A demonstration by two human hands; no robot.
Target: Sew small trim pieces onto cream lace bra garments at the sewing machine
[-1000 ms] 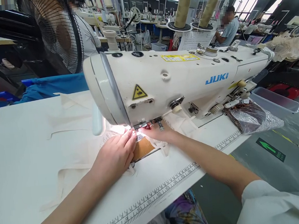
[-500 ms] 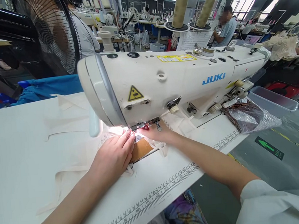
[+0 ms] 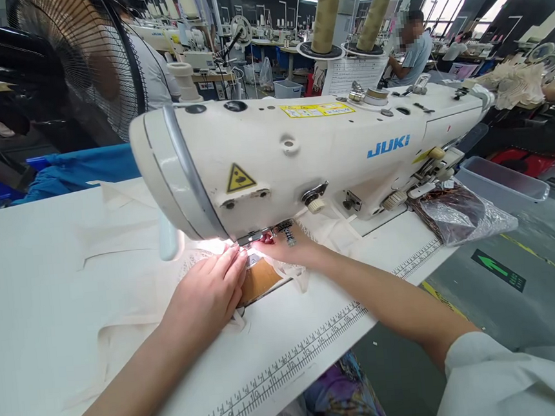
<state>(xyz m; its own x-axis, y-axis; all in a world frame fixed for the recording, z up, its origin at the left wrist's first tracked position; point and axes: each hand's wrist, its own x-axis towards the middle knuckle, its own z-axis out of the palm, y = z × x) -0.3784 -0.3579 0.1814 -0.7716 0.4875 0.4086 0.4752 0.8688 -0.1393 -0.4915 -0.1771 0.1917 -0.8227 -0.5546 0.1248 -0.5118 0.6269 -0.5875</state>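
A white JUKI sewing machine (image 3: 262, 144) stands across the table, its needle area lit from below the head. My left hand (image 3: 207, 292) lies at the left of the presser foot, fingers together and pressing the edge of a pale, lace-edged fabric (image 3: 192, 262). On the other side, my right hand (image 3: 290, 244) reaches under the machine arm and grips the same cloth close to the needle. Its fingertips are partly hidden by the machine parts, with red nails showing. Pale lace also hangs below my right wrist, over a brown plate (image 3: 259, 281) in the machine bed.
More thin pale fabric (image 3: 124, 292) spreads over the table's left side. A printed ruler (image 3: 291, 368) runs along the front edge. Bagged dark material (image 3: 463, 214) and a clear bin (image 3: 505, 178) are at right. A black fan (image 3: 84, 56) and thread cones (image 3: 326, 13) stand behind.
The view has shifted slightly, so the machine sits a little farther left in it. Both hands keep their places on the fabric by the needle.
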